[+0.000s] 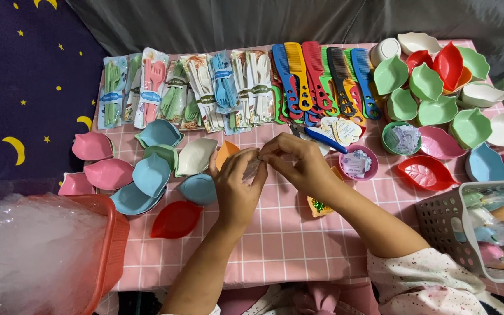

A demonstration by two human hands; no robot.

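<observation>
Nearest the camera, two forearms reach up over the pink checked cloth (275,239). At its middle the left hand (235,185) and right hand (300,165) meet, both with fingers closed in a pinch on a small clear packet (252,168) held between them, just above the cloth — what is in it cannot be told. An orange dish (226,154) shows behind the left hand. Left of the hands lie pink, blue and red leaf-shaped dishes (150,174); beyond them, packs of cutlery (204,88) and coloured combs (316,76). At the cloth's left edge stands a red basket (109,245) of plastic film, at the right edge — a white basket (447,220).
</observation>
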